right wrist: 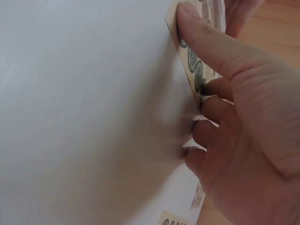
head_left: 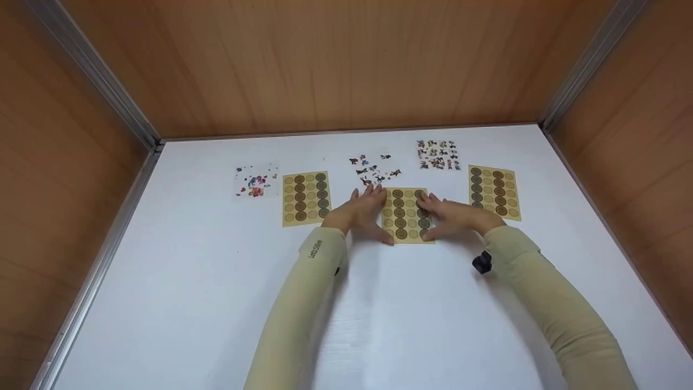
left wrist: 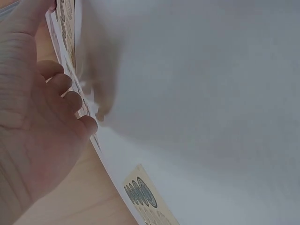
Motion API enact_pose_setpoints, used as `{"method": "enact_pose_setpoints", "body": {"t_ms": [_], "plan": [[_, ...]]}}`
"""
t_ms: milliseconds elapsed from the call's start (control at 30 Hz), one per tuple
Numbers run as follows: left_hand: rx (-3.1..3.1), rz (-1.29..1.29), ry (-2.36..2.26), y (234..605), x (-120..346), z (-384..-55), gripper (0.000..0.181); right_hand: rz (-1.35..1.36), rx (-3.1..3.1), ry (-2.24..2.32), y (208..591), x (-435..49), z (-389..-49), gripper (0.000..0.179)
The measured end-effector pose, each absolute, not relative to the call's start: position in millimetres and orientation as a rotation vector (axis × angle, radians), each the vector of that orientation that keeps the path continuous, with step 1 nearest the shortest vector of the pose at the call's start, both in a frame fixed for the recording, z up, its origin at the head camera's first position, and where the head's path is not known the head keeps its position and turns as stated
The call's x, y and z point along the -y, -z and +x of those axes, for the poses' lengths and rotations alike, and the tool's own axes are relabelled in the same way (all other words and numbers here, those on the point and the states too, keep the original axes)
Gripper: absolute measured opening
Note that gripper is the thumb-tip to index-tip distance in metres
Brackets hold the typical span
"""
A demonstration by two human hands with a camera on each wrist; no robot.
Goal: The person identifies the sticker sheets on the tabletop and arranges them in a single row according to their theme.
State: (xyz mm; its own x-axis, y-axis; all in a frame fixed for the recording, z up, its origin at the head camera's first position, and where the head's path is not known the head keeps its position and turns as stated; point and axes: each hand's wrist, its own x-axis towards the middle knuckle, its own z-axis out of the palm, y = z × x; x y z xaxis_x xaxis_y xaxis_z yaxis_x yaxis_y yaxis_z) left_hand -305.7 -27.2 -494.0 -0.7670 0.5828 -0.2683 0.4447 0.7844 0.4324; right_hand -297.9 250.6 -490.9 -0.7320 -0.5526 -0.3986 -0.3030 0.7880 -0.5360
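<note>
A tan sheet of round stickers (head_left: pixel 406 215) lies on the white table between both hands. My left hand (head_left: pixel 367 213) is at its left edge, fingers spread, with the thumb at the near left corner. On the opposite side, my right hand (head_left: pixel 448 215) touches the sheet's right edge. In the right wrist view, the right thumb (right wrist: pixel 201 28) lies over a corner of the sheet, and the other fingertips are down at the table beside its edge. Neither hand grips the sheet. The left wrist view shows the left fingers (left wrist: pixel 61 84) relaxed and slightly bent.
Matching tan sheets lie to the left (head_left: pixel 306 198) and right (head_left: pixel 494 192). Farther back are a clear sheet with colourful stickers (head_left: pixel 256 181), a scattered group of small stickers (head_left: pixel 374 169) and a fuller sticker sheet (head_left: pixel 437 155). Wooden panels (head_left: pixel 346 70) enclose the table.
</note>
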Motion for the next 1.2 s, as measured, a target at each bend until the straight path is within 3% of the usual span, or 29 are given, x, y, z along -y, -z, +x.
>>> {"method": "enact_pose_setpoints", "body": {"t_ms": [1200], "plan": [[-2.629, 0.59, -0.345, 483.7, 3.3, -299.8, 0.136, -0.681, -2.396, 0.519, 485.6, -249.3, -302.5, 0.11]]}}
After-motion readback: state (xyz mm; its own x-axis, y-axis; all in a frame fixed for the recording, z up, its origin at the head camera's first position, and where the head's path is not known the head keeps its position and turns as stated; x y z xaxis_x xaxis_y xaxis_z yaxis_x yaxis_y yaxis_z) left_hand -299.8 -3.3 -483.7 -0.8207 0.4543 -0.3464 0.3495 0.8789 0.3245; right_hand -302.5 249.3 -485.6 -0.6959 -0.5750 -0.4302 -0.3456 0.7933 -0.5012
